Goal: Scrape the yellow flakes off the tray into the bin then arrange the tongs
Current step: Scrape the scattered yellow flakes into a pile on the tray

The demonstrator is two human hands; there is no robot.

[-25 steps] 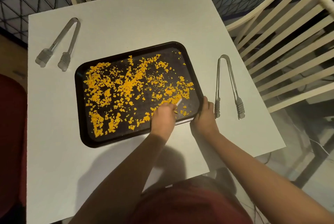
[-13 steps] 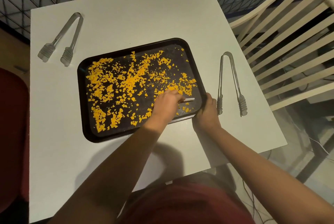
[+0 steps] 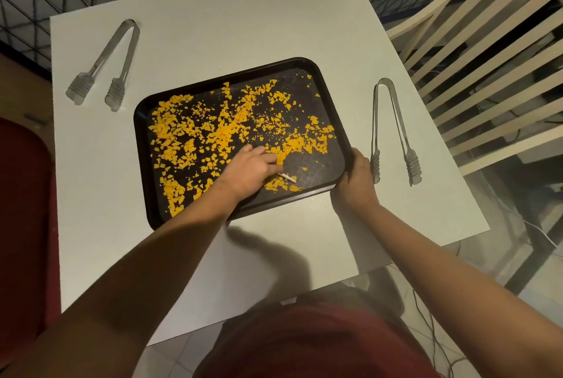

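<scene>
On white square table [image 3: 274, 20], black rectangular plastic tray [image 3: 146, 164] is gripped at near right corner by right hand [image 3: 355, 178]. Two clear plastic tongs [image 3: 105, 65] [image 3: 393, 130] untouched either side. Yellow flakes [image 3: 213, 130] mostly unscraped; small white scraper [image 3: 287, 177] pinched by left hand [image 3: 248, 171]. Bin unseen.

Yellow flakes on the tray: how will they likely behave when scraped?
The yellow flakes look thin, small and loose, so probably light and prone to scatter. The tray has a raised rim, which should contain them. The cleared patch near the left hand suggests they slide readily.
</scene>
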